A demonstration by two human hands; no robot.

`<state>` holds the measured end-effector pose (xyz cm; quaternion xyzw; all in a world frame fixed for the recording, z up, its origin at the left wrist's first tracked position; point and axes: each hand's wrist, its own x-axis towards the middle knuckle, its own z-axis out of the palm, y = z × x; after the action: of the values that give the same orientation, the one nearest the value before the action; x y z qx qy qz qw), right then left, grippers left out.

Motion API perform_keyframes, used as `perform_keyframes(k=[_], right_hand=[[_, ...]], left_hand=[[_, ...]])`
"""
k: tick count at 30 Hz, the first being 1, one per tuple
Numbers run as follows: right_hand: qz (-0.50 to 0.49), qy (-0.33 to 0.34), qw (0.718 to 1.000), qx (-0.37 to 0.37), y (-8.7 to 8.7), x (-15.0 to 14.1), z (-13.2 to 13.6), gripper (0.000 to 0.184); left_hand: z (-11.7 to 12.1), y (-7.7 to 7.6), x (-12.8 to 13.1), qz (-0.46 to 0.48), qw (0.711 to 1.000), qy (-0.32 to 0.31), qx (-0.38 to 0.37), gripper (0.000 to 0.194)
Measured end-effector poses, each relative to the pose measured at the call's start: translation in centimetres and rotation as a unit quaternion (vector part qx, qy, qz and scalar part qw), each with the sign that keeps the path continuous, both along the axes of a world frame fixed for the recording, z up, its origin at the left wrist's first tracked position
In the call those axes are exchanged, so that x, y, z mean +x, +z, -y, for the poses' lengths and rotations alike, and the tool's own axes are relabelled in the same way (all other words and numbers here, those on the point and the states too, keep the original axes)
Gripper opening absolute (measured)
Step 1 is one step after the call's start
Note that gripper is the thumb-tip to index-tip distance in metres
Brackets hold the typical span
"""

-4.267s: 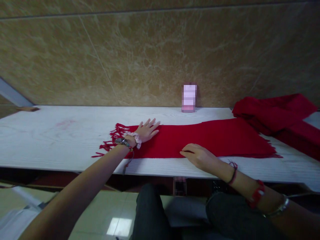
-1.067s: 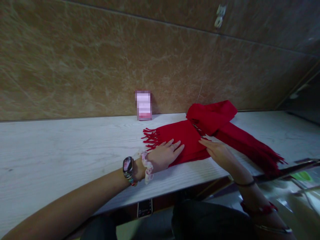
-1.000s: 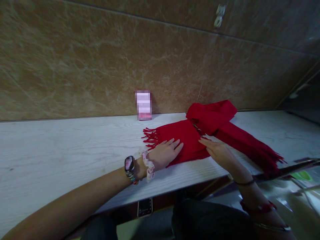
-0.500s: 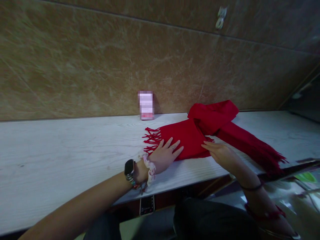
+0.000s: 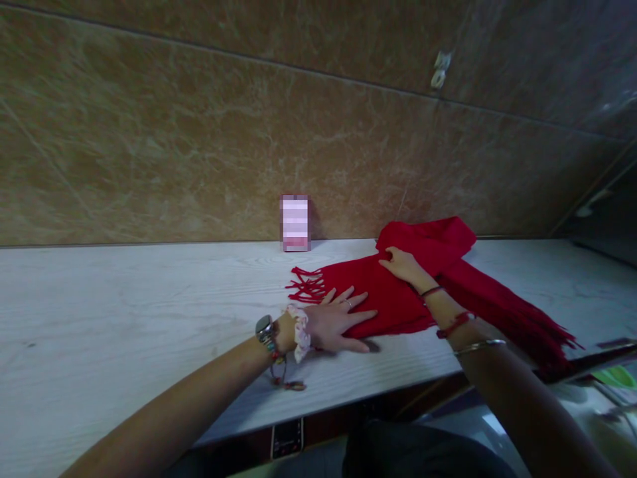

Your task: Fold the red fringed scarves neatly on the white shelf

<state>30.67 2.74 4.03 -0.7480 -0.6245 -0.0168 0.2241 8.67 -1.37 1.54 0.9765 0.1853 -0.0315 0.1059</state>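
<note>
A red fringed scarf [image 5: 368, 269] lies on the white wood-grain tabletop, its left part spread fairly flat and its right part bunched and folded over. My left hand [image 5: 341, 322] rests open with fingers spread on the lower left of the scarf, close to the tassels. Further back, my right hand [image 5: 404, 267] pinches the cloth where the flat part meets the bunched fold; the fingertips are partly hidden. One fringed end [image 5: 542, 338] trails to the right, toward the table's front edge.
A phone [image 5: 295, 223] with a blurred screen leans against the brown marbled wall [image 5: 199, 146]. Below the front edge lies another dark phone [image 5: 287, 438]. White hooks [image 5: 440, 70] are on the wall. A green item [image 5: 616, 376] is at the lower right.
My right hand has moved from the scarf's lower edge back and left, onto the fold, and closed on the cloth. My left hand has spread wider, its thumb now showing. The view has tilted slightly up.
</note>
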Motion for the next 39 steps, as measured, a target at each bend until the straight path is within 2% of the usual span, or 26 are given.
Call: perform_keyframes(k=[4, 6, 9, 13, 15, 19, 22, 25, 28, 34, 37, 39], right_hand=[[-0.002, -0.028, 0.999, 0.032, -1.1, 0.5, -0.5, 0.031], [0.009, -0.026, 0.996, 0.082, -1.2, 1.0, 0.1, 0.034], [0.079, -0.005, 0.989, 0.128, -1.4, 1.0, 1.1, 0.037], [0.223, -0.020, 0.975, 0.010, -2.3, -0.2, 2.3, 0.039], [0.264, -0.036, 0.964, -0.010, -2.9, -0.6, 2.6, 0.039], [0.224, -0.046, 0.973, -0.014, -3.4, -0.6, 2.8, 0.043], [0.173, -0.007, 0.985, 0.006, -3.6, -1.2, 2.6, 0.045], [0.137, 0.035, 0.990, 0.024, -3.8, -3.4, 2.2, 0.046], [0.098, 0.061, 0.993, 0.027, -4.1, -6.9, 1.6, 0.050], [-0.005, 0.152, 0.987, 0.056, -4.3, -14.2, -0.3, 0.051], [-0.028, 0.185, 0.980, 0.066, -3.9, -16.6, -1.5, 0.045], [-0.040, 0.195, 0.977, 0.082, -3.4, -17.8, -1.8, 0.042]], left_hand=[[0.4, -0.2, -0.2, 0.093, 0.994, -0.012, 0.052, 0.057], [0.6, -0.3, -0.1, 0.127, 0.990, -0.013, 0.067, 0.050], [0.6, -0.8, 0.4, 0.147, 0.987, 0.027, 0.064, 0.044], [0.6, -2.1, 0.6, 0.120, 0.990, 0.063, 0.038, 0.045], [0.5, -2.2, 0.5, 0.121, 0.991, 0.057, 0.031, 0.043], [-0.3, -1.1, 0.8, 0.147, 0.985, 0.081, 0.036, 0.040], [-1.3, -0.3, 1.7, 0.171, 0.975, 0.124, 0.071, 0.040], [-2.3, -0.6, 1.6, 0.139, 0.970, 0.186, 0.079, 0.047], [-3.6, -1.5, -1.1, 0.090, 0.971, 0.206, 0.081, 0.052], [-5.9, -1.5, -10.9, 0.046, 0.975, 0.198, 0.088, 0.051], [-6.1, -1.4, -15.5, 0.045, 0.973, 0.207, 0.093, 0.050], [-6.1, -1.5, -17.6, 0.059, 0.971, 0.208, 0.097, 0.050]])
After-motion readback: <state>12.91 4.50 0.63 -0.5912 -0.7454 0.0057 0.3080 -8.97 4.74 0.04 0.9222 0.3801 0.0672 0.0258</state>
